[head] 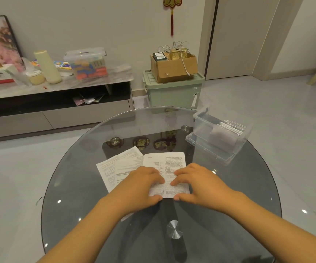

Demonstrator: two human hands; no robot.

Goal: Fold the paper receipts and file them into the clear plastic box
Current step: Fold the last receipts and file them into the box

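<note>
hands (pixel 169 184) on receipt (pixel 165 164), box (pixel 218 137) beyond

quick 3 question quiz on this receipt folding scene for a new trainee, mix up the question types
1. True or false: the clear plastic box already holds folded papers.
2. Which hand lies over the unfolded receipt? A) left hand B) right hand C) neither
3. Fill in: both hands press on the folded receipt, which lies on the round ____ table.

Key
1. True: folded papers stand upright at its right end.
2. A: the unfolded sheet lies left of the folded one, partly under the left hand.
3. Glass.
</note>
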